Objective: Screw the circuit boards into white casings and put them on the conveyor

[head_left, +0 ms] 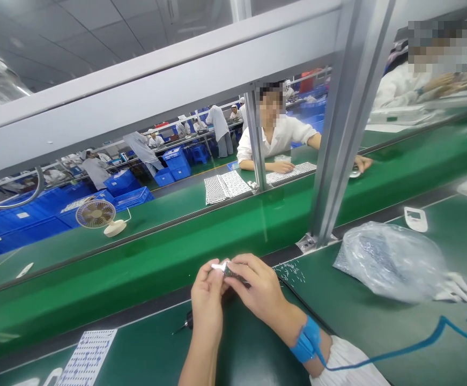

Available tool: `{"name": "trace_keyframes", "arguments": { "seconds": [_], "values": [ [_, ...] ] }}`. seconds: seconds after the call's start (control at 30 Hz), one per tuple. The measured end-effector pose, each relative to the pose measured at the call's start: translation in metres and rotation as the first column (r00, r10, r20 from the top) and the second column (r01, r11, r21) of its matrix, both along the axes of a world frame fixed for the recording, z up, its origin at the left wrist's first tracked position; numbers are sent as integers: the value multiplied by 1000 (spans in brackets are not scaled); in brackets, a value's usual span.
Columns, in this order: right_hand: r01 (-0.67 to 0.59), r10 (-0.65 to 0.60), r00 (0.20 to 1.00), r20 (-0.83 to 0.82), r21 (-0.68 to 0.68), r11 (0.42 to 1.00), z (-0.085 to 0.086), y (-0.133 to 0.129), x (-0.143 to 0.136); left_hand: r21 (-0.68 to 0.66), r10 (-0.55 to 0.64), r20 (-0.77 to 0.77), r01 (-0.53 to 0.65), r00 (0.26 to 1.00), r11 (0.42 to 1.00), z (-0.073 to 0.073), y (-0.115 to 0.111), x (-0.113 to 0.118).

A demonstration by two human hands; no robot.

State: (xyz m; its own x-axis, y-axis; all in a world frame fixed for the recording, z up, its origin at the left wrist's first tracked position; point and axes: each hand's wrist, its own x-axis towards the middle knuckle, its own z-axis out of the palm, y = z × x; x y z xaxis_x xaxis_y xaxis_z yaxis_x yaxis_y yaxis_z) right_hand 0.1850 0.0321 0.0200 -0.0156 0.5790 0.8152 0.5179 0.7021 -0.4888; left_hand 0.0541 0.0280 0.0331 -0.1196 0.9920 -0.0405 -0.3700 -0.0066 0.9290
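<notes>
My left hand (207, 303) is closed in a pinch on a small white plastic part (218, 267). Against it, the fingers of my right hand (259, 284) grip a small dark green piece that looks like a circuit board (228, 271). The two pieces meet between my fingertips, and my fingers cover much of both. A black screwdriver (188, 320) with a thin metal tip lies just left of my left forearm, partly hidden by it. Around my right wrist sits a blue wrist strap (308, 340) with a coiled cord.
Tiny pale pins (291, 272) lie scattered beyond my right hand. To the right are a clear plastic bag (390, 262) and a white frame (415, 219). A printed sheet (88, 356) lies front left. A metal post (340, 123) rises ahead; across the green belt (153, 257) sits a co-worker (281, 136).
</notes>
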Motion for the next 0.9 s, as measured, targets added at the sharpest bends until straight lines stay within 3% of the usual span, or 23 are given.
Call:
{"name": "trace_keyframes", "arguments": {
  "seconds": [0.3,0.47,0.9],
  "values": [
    [4,-3,999,-48,28,1000,5,-2,-1,26,-1,-69,3,998,1000,1,-2,-4],
    [-58,57,989,-137,-3,998,7,-2,-2,34,40,-138,-35,990,999,5,-1,-8],
    [21,7,986,-168,160,987,9,-3,-2,192,16,-198,23,980,981,23,-14,-3]
  ]
}}
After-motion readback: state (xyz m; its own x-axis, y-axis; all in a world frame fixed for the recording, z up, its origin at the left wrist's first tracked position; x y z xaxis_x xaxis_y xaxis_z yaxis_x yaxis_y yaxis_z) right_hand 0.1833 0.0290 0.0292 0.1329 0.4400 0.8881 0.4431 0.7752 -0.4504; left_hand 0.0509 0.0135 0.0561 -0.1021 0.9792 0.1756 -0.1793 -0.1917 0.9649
